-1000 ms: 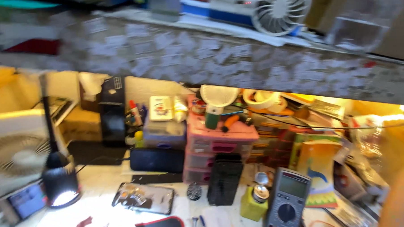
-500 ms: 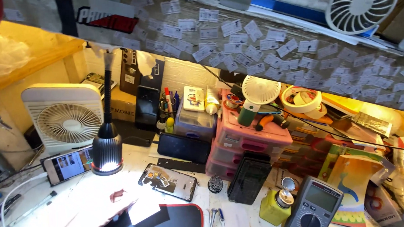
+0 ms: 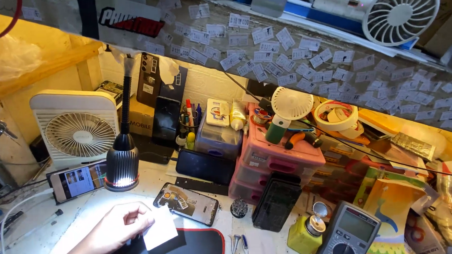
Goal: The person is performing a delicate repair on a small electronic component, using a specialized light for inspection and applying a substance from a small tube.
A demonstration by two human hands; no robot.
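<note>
Left hand (image 3: 114, 231) now raised holding one white card (image 3: 160, 228), one opened phone (image 3: 186, 204) beside

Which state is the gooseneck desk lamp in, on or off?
On. The desk lamp glows white at its lower rim and casts a bright patch on the workbench, lighting the left hand and its white card.

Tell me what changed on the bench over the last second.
The view swung left and down. A left hand has come into view at the bottom, pinching a small white square over the black mat. The opened phone, lamp and desk fan kept their places.
</note>
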